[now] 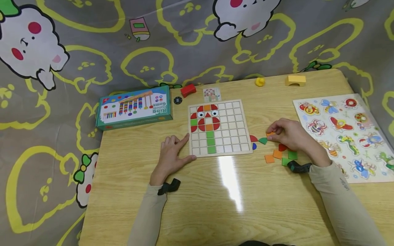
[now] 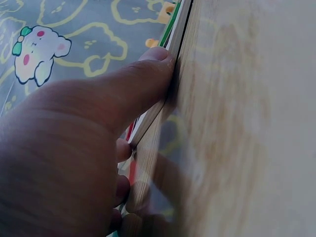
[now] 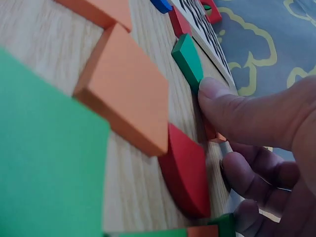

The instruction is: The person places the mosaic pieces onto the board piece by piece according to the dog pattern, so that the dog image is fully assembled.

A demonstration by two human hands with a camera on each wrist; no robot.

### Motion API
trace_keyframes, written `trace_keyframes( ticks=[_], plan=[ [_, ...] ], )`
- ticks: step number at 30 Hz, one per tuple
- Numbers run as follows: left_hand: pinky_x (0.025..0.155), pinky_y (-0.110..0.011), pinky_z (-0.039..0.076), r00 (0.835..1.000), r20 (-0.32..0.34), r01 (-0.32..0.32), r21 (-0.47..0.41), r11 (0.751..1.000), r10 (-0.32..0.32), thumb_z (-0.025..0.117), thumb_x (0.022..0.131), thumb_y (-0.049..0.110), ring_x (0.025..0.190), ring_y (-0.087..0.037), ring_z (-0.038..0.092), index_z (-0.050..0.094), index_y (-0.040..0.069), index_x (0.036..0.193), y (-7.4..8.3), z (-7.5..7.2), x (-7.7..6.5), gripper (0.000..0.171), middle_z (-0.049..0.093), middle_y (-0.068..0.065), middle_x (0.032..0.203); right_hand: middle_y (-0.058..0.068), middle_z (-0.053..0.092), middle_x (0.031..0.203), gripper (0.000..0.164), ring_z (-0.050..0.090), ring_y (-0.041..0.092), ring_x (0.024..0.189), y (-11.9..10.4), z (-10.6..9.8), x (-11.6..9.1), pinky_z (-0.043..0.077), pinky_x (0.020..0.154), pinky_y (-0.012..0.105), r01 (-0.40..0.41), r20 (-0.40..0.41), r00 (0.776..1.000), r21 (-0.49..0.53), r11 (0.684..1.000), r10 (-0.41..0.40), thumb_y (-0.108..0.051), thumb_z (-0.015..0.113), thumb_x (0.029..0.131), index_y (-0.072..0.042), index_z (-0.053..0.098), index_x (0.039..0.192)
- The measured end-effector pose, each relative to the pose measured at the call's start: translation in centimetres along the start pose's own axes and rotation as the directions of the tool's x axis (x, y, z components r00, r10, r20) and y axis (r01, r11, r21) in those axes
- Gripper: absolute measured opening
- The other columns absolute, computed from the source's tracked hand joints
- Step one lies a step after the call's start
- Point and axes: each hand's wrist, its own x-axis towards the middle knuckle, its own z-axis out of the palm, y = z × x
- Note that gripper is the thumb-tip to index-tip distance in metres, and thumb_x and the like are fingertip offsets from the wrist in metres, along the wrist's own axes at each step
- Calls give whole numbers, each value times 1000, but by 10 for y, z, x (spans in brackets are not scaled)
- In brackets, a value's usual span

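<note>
A wooden grid board [image 1: 229, 131] lies on the table, with red, orange and green tiles and two eye tiles set in part of its squares. My left hand [image 1: 170, 157] rests at its lower left corner, thumb along the near edge and index finger at the left side. In the left wrist view the thumb [image 2: 143, 74] touches the board's edge. Right of the board, my right hand [image 1: 287, 133] pinches an orange tile [image 1: 270, 134] between thumb and fingers. Beside it lies a green tile [image 1: 263, 140], close to the thumb [image 3: 232, 106] in the right wrist view.
Loose orange tiles [image 1: 269, 158], green tiles [image 1: 292, 155] and a red tile [image 3: 186, 173] lie below the right hand. An insect puzzle board [image 1: 347, 136] is at right. Along the back are a game box [image 1: 135, 107], red block [image 1: 188, 90], picture card [image 1: 211, 94], duck [image 1: 260, 81] and yellow block [image 1: 295, 80].
</note>
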Motion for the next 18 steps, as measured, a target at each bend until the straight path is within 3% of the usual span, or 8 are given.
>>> trace_keyframes(
  ticks=[5, 11, 18],
  plan=[
    [80, -35, 20, 1000, 2, -4, 6, 1000, 4, 69, 79, 68, 91, -20, 30, 39, 27, 152, 1, 0, 1, 89, 40, 1, 98, 8, 63, 98, 26, 57, 20, 86, 1, -2, -3, 44, 74, 31, 25, -11, 1000, -14, 1000, -25, -20, 78, 86, -9, 71, 109],
    [80, -35, 21, 1000, -4, 0, 6, 1000, 0, 71, 78, 66, 90, -20, 31, 40, 26, 152, 1, -2, 0, 89, 41, 0, 98, 6, 64, 91, 19, 57, 18, 80, -1, -3, -2, 44, 70, 30, 59, -41, 997, -48, 997, -61, -22, 79, 85, -10, 70, 98],
    [80, -35, 21, 1000, -3, -5, 10, 1000, 5, 69, 78, 69, 90, -20, 31, 39, 28, 152, 1, 0, 0, 90, 41, 1, 97, 0, 64, 78, 12, 54, 11, 65, -4, 1, -3, 41, 58, 20, 41, -198, 979, 12, 999, -38, -17, 77, 87, -13, 69, 94]
  ],
)
